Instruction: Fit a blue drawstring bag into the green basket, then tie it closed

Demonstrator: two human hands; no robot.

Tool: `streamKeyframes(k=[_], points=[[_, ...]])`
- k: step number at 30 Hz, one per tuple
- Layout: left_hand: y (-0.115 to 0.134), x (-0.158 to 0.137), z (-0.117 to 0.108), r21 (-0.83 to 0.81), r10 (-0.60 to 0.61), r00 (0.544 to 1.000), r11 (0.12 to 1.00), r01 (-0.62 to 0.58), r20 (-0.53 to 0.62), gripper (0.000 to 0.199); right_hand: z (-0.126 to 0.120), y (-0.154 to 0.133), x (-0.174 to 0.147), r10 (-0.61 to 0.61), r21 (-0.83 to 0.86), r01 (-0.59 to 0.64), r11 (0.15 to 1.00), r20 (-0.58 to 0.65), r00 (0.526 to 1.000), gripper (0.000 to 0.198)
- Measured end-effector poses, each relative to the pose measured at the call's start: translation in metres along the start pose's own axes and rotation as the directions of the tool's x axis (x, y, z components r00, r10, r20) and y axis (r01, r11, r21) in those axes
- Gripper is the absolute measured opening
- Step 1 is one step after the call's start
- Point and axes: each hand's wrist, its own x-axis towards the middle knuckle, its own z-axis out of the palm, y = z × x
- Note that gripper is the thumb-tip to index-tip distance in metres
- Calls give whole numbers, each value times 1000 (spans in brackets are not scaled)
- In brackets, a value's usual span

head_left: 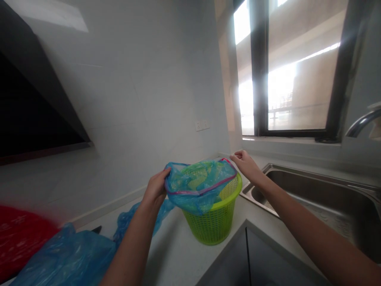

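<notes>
Head view:
Left hand (155, 190): your fingers pinch the left edge of the blue bag (199, 183).
Right hand (245, 163): your fingers grip the bag's pink-trimmed rim at its right side.
Bag: stretched open between your hands, draped over the top of the green basket (214, 223).
Basket: upright on the bench (178, 254), just left of the sink (321, 198).
More blue bags (68, 254): on the bench at lower left.

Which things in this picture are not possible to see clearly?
Head view:
- Green basket inside: covered by the blue bag.
- Left hand fingertips: hidden behind the bag's edge.
- Right hand grip on the bag's rim: too small to tell.
- Red object: blurred, cut by the left edge.
- Faucet: cut by the right edge.
</notes>
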Motion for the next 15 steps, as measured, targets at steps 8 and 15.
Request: streamKeyframes(k=[8,15], points=[[-6,10,-10,81,195,963,974,-213,187,25,28,-5,37,-39,-58,66,996,385,922,30],[-8,8,-4,58,288,920,948,-313,265,38,40,-12,43,-519,60,518,854,195,833,31]])
